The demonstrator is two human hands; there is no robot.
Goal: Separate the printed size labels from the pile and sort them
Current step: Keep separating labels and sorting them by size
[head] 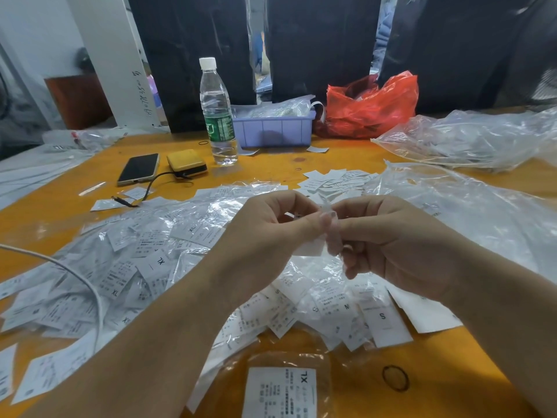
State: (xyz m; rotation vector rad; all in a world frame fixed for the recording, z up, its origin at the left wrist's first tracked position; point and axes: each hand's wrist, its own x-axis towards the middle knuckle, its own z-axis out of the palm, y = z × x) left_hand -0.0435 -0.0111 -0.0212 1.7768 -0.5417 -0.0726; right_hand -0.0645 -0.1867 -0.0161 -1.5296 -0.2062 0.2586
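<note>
The orange table (301, 164) carries most of the work undone. Across its middle spreads the pile of printed size labels (126, 267), a loose scatter of white slips mixed under and over crumpled clear plastic bags (470, 212); XL, S and M marks show among them with no order between sizes, so the bulk looks unsorted. At the far side, just beyond the hands, lies a small separate heap of labels (334, 179), which may be a sorted group, though its sizes are too small to read. At the near edge a bagged XL label (280, 390) lies alone, apart from the pile, with a black rubber band (395, 378) beside it; this could be a finished bundle, but that is a guess.

The left hand (271, 227) and right hand (388, 236) meet above the pile, both pinching the same thing: a white label (310, 248) with a bit of clear plastic at the fingertips. Each hand has thumb and fingers curled closed on it. It looks like one label being freed from its wrap.

Judging by this, the task is at an early stage, with one piece in hand and many left.
</note>
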